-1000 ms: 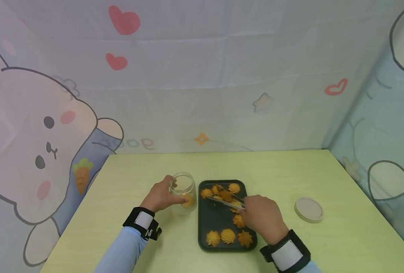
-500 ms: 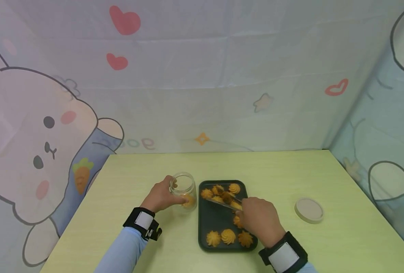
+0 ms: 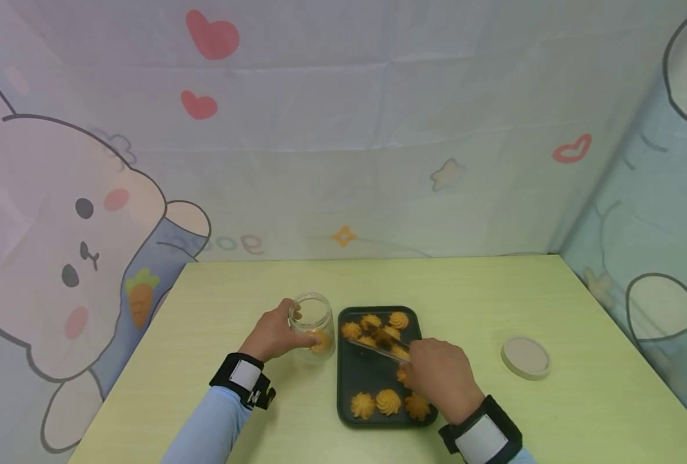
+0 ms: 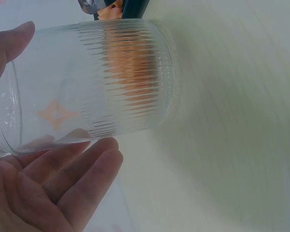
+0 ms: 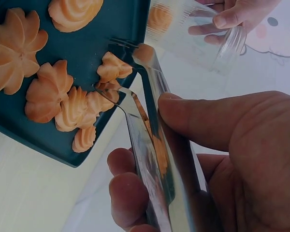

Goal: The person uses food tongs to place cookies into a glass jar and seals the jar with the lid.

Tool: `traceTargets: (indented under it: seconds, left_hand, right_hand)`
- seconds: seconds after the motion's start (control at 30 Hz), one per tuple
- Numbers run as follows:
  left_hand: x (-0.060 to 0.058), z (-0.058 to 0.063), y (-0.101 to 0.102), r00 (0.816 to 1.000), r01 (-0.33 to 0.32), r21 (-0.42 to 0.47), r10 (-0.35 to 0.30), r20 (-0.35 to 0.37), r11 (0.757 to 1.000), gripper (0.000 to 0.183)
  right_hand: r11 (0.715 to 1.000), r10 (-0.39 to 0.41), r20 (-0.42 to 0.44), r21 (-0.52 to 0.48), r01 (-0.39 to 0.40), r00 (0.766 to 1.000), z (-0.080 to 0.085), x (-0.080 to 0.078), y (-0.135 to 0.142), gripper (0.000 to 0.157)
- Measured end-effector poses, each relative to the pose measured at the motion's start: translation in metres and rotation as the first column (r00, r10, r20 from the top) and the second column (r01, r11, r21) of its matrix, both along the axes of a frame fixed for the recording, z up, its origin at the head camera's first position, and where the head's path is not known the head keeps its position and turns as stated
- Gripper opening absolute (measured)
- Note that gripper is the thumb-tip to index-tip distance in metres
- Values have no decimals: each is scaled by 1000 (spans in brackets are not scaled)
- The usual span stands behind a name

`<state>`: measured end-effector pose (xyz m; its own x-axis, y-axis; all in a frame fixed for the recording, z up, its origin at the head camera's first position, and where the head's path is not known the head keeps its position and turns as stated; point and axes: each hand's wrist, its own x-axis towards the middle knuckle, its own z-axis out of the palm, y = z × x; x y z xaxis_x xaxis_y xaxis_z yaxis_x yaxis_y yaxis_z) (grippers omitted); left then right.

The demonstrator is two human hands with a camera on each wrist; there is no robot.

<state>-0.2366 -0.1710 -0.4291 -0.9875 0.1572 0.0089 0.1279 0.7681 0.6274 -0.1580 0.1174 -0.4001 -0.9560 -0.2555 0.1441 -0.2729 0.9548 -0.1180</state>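
Note:
My left hand [image 3: 276,332] grips a clear ribbed glass jar [image 4: 63,82], upright on the table, thumb on one side and fingers on the other. A golden piped cookie [image 4: 130,67] shows through the lower glass. In my right hand [image 3: 442,374] are metal tongs [image 5: 176,193], pinched between thumb and fingers. Their tips reach low over the far part of a dark green tray [image 3: 367,377], standing apart around a small cookie [image 5: 111,67]. More swirled and star-shaped cookies [image 3: 387,401] lie at the tray's far end, right side and near edge.
A round pale lid [image 3: 526,356] lies on the light yellow table [image 3: 604,412], right of the tray. Behind the table's far edge hangs a printed cloth backdrop [image 3: 378,129]. The jar stands just left of the tray.
My right hand has shifted slightly left and toward me, and the tongs' tips have moved a little lower among the far cookies. My left hand and the jar stay in place.

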Motion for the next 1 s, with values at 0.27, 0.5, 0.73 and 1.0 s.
traceTargets:
  seconds: [0.27, 0.5, 0.73, 1.0]
  left_hand:
    - [0, 0, 0, 1000, 3, 3, -3, 2, 1000, 70]
    - [2, 1, 0, 1000, 1, 11, -1, 12, 1000, 70]
    - [3, 2, 0, 1000, 2, 15, -2, 15, 1000, 75]
    - [3, 2, 1, 1000, 4, 17, -4, 9, 1000, 75]
  right_hand:
    - [1000, -9, 19, -5, 9, 1000, 1, -1, 1, 31]
    - [1000, 0, 5, 9, 0, 1000, -1, 0, 3, 31]
    - [1000, 3, -6, -2, -3, 1000, -1, 1, 5, 37]
    - [998, -17, 57, -55, 20, 998, 4, 1, 9, 32]
